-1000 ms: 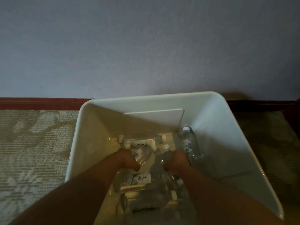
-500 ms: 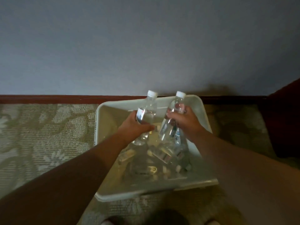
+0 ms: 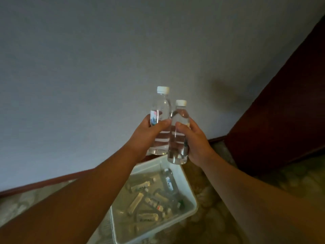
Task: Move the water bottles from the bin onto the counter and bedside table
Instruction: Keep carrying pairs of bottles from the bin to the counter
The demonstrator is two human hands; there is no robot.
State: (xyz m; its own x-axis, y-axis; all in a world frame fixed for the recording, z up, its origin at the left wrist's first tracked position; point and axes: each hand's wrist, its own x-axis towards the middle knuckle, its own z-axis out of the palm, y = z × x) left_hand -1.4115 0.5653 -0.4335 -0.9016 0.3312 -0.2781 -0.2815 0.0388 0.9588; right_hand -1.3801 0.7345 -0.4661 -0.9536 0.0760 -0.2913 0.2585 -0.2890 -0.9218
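My left hand (image 3: 146,136) grips a clear water bottle (image 3: 161,110) with a white cap and a coloured label, held upright in front of the wall. My right hand (image 3: 195,141) grips a second clear water bottle (image 3: 177,138) with a white cap, upright and touching the first one. Both bottles are high above the white bin (image 3: 190,196), which stands on the carpet below my arms. Several more water bottles (image 3: 168,182) lie on their sides inside the bin.
A plain grey wall (image 3: 105,59) fills the background, with a dark red baseboard (image 3: 44,184) along the floor. A dark red piece of furniture (image 3: 281,111) rises at the right. Patterned carpet (image 3: 211,199) surrounds the bin.
Both hands have lifted a bottle each out of the bin and raised them well above it. The view has tilted up and turned toward the right.
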